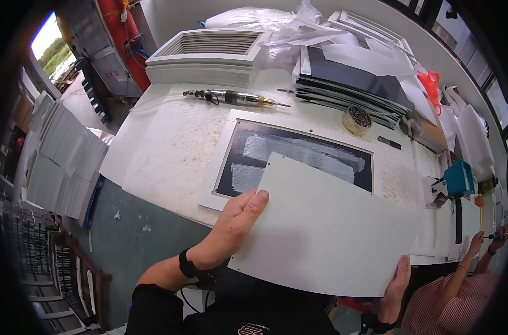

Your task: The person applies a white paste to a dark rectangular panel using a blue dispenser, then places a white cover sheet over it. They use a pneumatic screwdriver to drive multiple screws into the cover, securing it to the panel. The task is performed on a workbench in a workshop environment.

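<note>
A pale rectangular panel [326, 231] with small holes along its edges is held up in front of me, tilted. My left hand [238, 226] grips its left edge, thumb on the front face. On the right edge, my right hand [396, 287] holds the lower corner, its fingers mostly behind the sheet. Beyond the panel, a white frame [213, 181] lies on the table, partly covered from view. Its dark inset board [248, 127] carries broad whitish smears [298, 148].
A pencil-shaped power screwdriver [231, 96], a round tub of screws [357, 120] and stacked dark panels [348, 78] lie farther back. Louvred frames [206, 47] are piled at the back left. A teal tool [458, 180] stands right. A co-worker's striped sleeve [446, 298] shows lower right.
</note>
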A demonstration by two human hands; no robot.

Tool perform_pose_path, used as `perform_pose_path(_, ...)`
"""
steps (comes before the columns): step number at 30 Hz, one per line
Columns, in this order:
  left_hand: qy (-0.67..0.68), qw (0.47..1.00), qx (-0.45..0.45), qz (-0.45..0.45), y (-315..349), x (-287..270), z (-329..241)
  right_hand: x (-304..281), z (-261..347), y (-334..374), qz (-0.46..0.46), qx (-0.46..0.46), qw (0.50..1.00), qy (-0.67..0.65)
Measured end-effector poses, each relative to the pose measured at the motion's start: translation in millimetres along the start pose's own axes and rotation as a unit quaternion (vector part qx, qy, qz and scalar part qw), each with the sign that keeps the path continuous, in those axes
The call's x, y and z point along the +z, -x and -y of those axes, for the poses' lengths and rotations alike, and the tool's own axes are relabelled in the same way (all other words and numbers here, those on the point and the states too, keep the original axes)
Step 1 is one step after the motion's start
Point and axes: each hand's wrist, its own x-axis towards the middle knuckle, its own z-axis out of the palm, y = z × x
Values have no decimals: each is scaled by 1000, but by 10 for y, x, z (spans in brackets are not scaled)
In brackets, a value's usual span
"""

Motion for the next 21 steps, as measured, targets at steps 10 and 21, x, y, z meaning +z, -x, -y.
perform_pose_path(10,-173,941,206,-204,-256,-809,-93,549,1073,-1233,83,-239,959,128)
perform_pose_path(21,-264,914,159,-264,-215,-1094,303,377,1814,-1469,-117,-480,564,661)
